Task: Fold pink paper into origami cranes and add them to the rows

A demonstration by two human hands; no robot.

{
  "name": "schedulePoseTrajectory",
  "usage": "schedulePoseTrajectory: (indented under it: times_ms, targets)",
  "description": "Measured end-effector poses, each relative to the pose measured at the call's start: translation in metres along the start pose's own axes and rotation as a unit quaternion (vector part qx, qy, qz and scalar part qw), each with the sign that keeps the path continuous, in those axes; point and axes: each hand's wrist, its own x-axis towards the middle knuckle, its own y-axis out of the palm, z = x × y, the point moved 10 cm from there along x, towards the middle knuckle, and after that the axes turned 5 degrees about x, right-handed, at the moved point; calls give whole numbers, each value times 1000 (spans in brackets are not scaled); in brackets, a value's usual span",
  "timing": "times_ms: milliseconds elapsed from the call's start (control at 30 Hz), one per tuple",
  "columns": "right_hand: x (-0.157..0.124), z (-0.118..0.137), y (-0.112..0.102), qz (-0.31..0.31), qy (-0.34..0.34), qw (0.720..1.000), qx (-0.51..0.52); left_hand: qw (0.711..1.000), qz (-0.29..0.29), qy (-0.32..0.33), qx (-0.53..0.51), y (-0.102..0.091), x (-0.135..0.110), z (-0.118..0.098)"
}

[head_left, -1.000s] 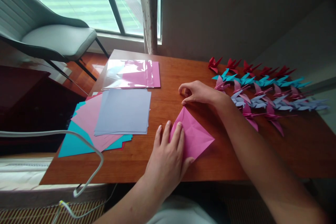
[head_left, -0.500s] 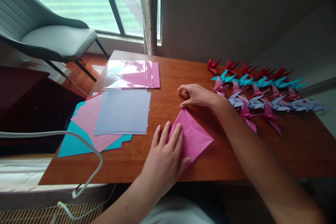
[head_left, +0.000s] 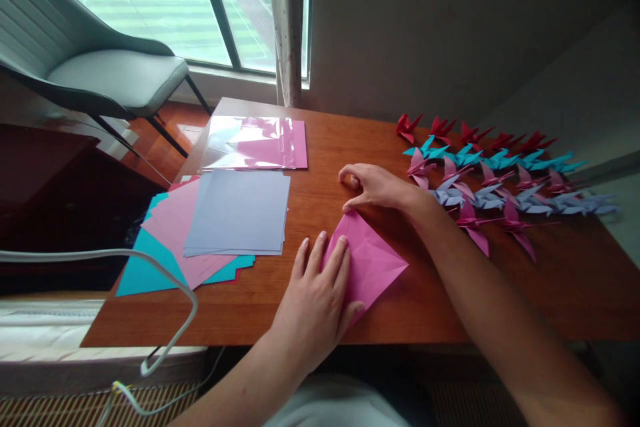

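Note:
A sheet of magenta origami paper (head_left: 373, 263) with crease lines lies on the wooden table, turned so that one corner points away from me. My left hand (head_left: 323, 287) rests flat on its left part with fingers spread, hiding that side. At the far corner is my right hand (head_left: 373, 187), its thumb tip touching or just beside the paper and its fingers curled. A gap shows between that thumb and the fingers.
Rows of folded paper cranes (head_left: 500, 160) in red, turquoise, pink, lavender and magenta stand at the right. Left are fanned coloured sheets (head_left: 237, 213) and a clear plastic packet (head_left: 250, 142). A white cable (head_left: 193, 307) loops near the table's left front.
The view has shifted slightly. Both hands stay at the magenta paper in nearly the same pose, and the paper itself shows no new fold.

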Motion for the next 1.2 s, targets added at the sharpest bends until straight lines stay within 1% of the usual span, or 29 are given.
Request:
schedulePoseTrajectory:
  times_ms: [200,433,533,667,833,933,1033,1200]
  targets:
    - [-4,17,5,14,-9,999,-37,1000,-2,4,3,0,0,-1]
    - [-7,53,29,60,-53,994,-70,1000,1,2,7,-2,1,-1]
    - [-10,59,34,62,-65,993,-76,1000,1,3,10,-2,2,-2]
    - [-9,49,27,47,-62,994,-73,1000,-4,2,17,-1,1,-2]
    - [-2,19,6,11,-14,998,-68,1000,-4,0,14,-1,0,-1]
    - [1,5,-2,-13,2,998,-56,1000,-4,-5,8,-2,0,0]
    - [1,-6,-8,-53,11,998,-25,1000,-12,-12,1,-4,1,0]
    - [-9,-18,-12,-146,36,989,-4,999,-26,-19,-3,-10,7,3]
